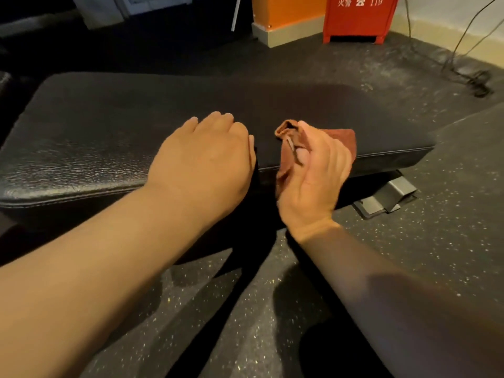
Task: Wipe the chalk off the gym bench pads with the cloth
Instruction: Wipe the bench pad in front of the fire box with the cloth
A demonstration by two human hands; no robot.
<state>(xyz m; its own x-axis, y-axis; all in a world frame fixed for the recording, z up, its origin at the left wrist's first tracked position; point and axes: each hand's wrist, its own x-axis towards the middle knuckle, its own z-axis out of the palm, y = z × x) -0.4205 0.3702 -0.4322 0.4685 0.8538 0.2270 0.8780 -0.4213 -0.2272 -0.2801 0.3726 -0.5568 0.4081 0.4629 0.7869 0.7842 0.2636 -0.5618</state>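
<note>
A black leather-textured bench pad (114,124) stretches across the middle of the head view. My left hand (204,156) rests on its near edge, knuckles up and fingers bent down onto the pad, holding nothing. To its right, my right hand (313,173) grips a rust-brown cloth (346,140) at the pad's front edge. Part of the cloth lies on the pad's top, and part hangs down over the side under my palm. No chalk mark stands out on the dark surface.
A grey metal foot (387,197) of the bench frame sticks out on the speckled rubber floor below the pad's right end. A red fire cabinet (360,17) and an orange column (286,12) stand at the back. Cables (474,80) lie at the far right.
</note>
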